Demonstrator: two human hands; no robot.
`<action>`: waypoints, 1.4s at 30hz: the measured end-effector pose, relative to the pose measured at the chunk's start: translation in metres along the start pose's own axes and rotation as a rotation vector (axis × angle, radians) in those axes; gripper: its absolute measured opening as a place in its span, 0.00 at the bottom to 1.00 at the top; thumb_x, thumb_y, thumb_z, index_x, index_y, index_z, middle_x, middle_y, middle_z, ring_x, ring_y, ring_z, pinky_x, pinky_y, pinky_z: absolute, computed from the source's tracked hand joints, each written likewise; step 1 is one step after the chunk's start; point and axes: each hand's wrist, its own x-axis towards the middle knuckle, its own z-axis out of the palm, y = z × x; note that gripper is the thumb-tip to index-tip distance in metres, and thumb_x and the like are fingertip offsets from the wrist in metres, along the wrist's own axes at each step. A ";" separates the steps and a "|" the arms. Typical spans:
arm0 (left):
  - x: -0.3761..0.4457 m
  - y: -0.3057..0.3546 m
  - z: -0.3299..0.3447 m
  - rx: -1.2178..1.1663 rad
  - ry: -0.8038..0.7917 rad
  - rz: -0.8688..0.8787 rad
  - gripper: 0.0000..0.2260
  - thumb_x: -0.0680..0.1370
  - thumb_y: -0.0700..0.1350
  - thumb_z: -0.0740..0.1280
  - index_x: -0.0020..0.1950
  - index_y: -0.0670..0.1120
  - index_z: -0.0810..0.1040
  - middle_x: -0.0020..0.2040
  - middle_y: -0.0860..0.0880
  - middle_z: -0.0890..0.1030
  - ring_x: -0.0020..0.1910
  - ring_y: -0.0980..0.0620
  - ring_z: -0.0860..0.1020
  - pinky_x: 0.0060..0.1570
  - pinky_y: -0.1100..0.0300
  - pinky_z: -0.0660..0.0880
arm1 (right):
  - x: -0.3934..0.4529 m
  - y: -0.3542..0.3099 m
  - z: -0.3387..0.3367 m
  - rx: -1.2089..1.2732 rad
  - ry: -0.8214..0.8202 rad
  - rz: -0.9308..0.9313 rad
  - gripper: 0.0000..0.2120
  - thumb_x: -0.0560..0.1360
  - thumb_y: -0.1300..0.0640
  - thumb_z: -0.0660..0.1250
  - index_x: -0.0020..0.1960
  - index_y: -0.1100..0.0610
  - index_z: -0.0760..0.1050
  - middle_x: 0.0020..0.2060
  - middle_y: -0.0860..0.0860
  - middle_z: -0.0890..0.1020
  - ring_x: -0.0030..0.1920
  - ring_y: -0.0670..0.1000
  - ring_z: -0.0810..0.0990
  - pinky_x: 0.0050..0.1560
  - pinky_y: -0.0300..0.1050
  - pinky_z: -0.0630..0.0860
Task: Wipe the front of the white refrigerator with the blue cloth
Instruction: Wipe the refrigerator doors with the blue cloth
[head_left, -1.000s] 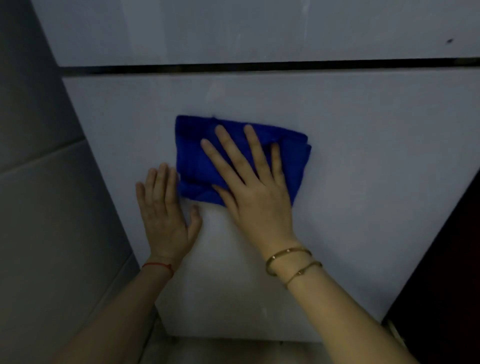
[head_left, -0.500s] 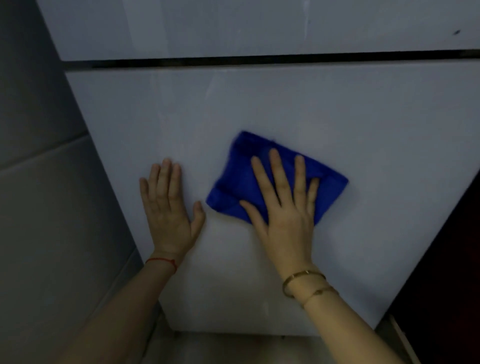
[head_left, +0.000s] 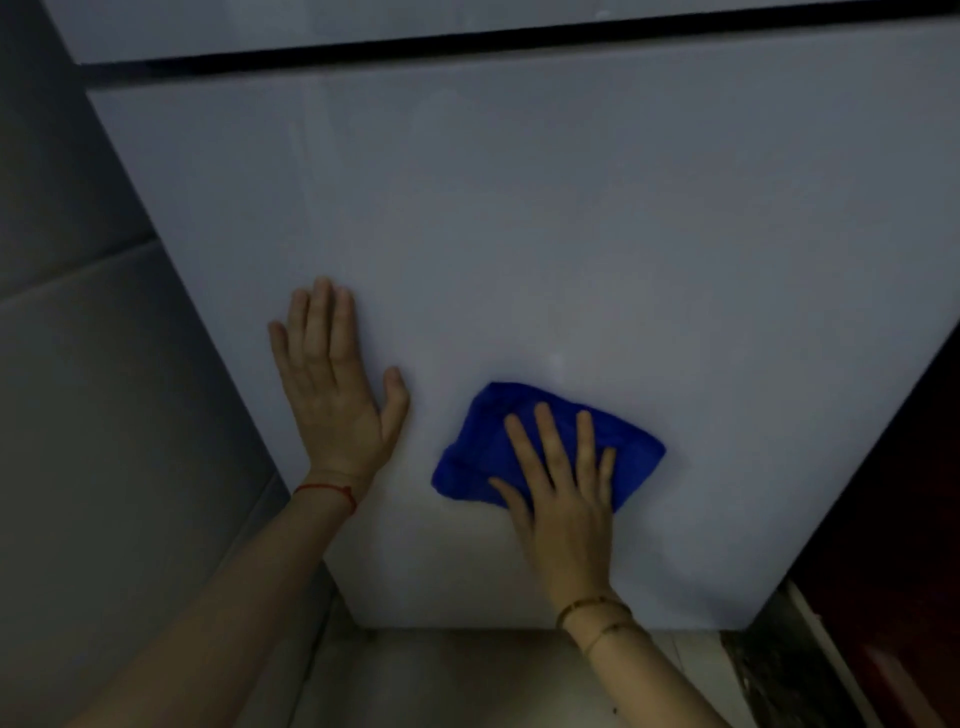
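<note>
blue cloth (head_left: 478, 457), white refrigerator (head_left: 519, 234), red wrist string (head_left: 327, 489)

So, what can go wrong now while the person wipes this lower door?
The blue cloth is bunched under the flat right hand, not gripped, so it may slip out and drop to the floor. The left hand presses bare on the refrigerator door and may leave fresh marks there.

No text, label, brand, number or sign can be read anywhere in view
</note>
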 end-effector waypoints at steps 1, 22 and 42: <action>0.000 0.000 0.000 0.003 0.002 0.001 0.28 0.79 0.50 0.56 0.76 0.39 0.55 0.76 0.42 0.57 0.80 0.53 0.47 0.79 0.47 0.43 | -0.005 0.010 -0.001 0.012 0.010 0.043 0.33 0.78 0.39 0.54 0.78 0.43 0.44 0.78 0.42 0.43 0.79 0.54 0.42 0.77 0.56 0.40; -0.001 0.002 0.001 0.009 0.073 0.026 0.28 0.79 0.48 0.56 0.74 0.33 0.59 0.74 0.37 0.60 0.76 0.45 0.54 0.78 0.45 0.45 | -0.080 0.057 0.018 0.320 0.035 0.495 0.31 0.80 0.41 0.52 0.78 0.43 0.41 0.78 0.43 0.41 0.79 0.56 0.42 0.74 0.69 0.51; 0.043 0.040 -0.102 -0.253 -0.460 -0.211 0.16 0.79 0.44 0.62 0.66 0.42 0.74 0.63 0.44 0.77 0.64 0.47 0.74 0.69 0.57 0.68 | 0.074 0.022 -0.152 0.538 -0.226 0.316 0.20 0.79 0.56 0.62 0.70 0.51 0.69 0.67 0.44 0.72 0.63 0.48 0.71 0.65 0.45 0.70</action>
